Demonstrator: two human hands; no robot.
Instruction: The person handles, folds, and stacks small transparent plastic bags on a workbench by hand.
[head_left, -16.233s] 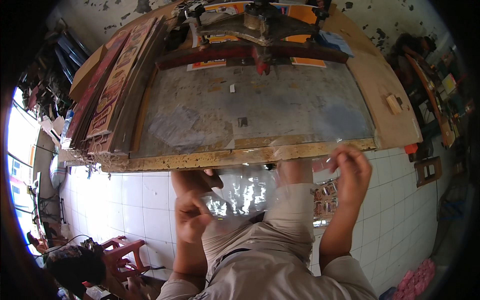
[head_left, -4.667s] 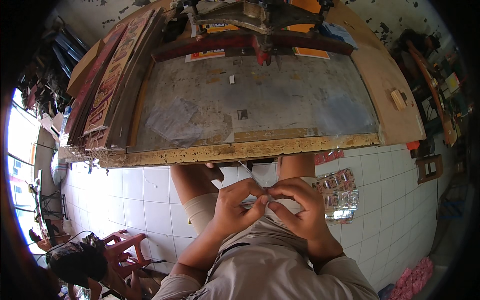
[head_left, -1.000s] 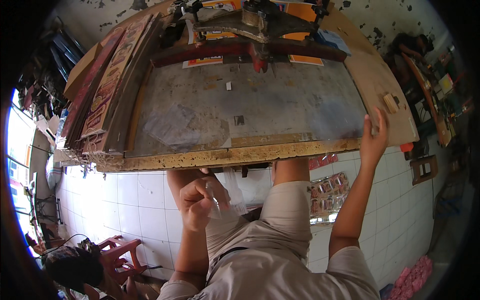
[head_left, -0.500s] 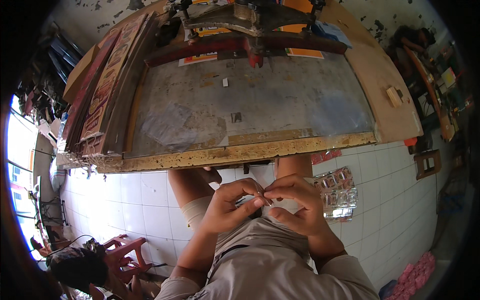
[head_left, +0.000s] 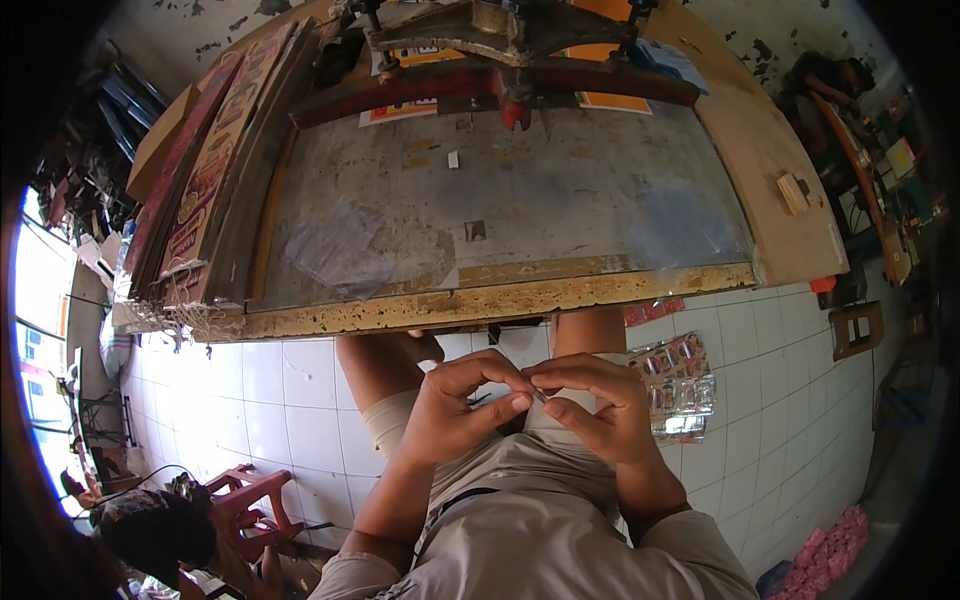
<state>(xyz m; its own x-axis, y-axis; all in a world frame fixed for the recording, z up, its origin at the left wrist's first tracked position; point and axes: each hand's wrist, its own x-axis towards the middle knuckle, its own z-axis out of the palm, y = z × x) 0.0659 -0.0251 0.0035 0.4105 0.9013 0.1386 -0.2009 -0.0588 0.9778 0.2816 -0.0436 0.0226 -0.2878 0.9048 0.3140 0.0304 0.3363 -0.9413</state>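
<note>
My left hand point(head_left: 466, 408) and my right hand point(head_left: 604, 402) meet at their fingertips over my lap. Between them is a small, thin, shiny piece point(head_left: 540, 396), partly hidden by the fingers; it is too small to name. The left thumb and forefinger pinch it from one side. On the other side, my right thumb and fingers close on it. Both hands are below the front edge of the worktable point(head_left: 500, 309) and apart from it.
A heavy metal frame with a red bar point(head_left: 420, 91) spans the table's far part. Long boards point(head_left: 215, 165) stand at the left, and clear plastic sheets point(head_left: 342, 248) lie on the tabletop. Shiny packets point(head_left: 680, 390) lie on the tiled floor. A person point(head_left: 160, 535) is beside a red stool point(head_left: 255, 505).
My right thumb has moved up and in toward the forefinger, closing the gap around the small piece. My hands have drawn slightly nearer each other, and the view has shifted a little.
</note>
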